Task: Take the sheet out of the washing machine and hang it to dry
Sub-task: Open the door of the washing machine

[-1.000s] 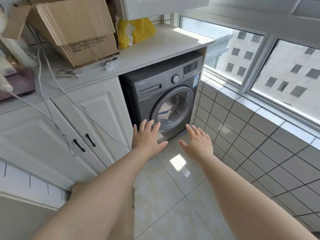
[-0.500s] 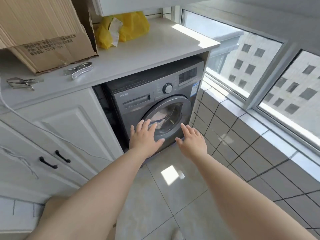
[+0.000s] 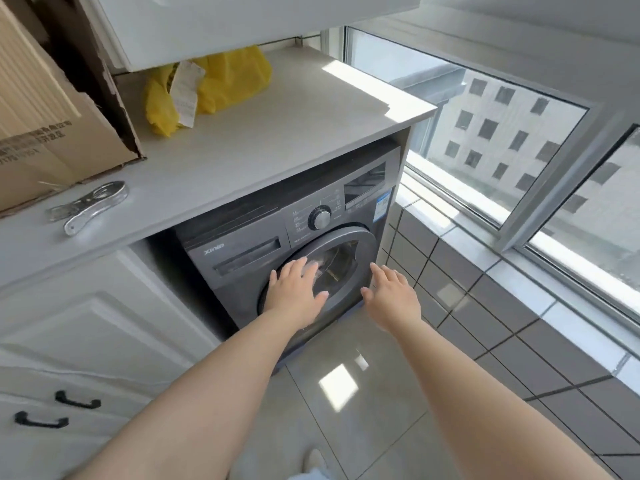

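Note:
A dark grey front-loading washing machine [image 3: 242, 251] stands under a white countertop [image 3: 270, 140]. Its round door [image 3: 360, 244] is closed, and pale fabric shows dimly behind the glass. My left hand [image 3: 294, 292] reaches out with fingers spread in front of the door's left side; whether it touches the door I cannot tell. To the right, my right hand [image 3: 391, 292] is also stretched forward with straight fingers, just off the door's right edge. Neither hand holds anything.
On the countertop lie a large metal clip [image 3: 90, 206], a cardboard box [image 3: 52, 109] and a yellow plastic bag [image 3: 214, 84]. White cabinet doors with black handles [image 3: 78, 400] are to the left. A tiled low wall [image 3: 485, 306] and windows run along the right. An upper cabinet [image 3: 242, 22] overhangs the counter.
The view has moved closer to the washing machine and tilted down. Both outstretched hands have advanced toward the door, and the left one now overlaps the door glass.

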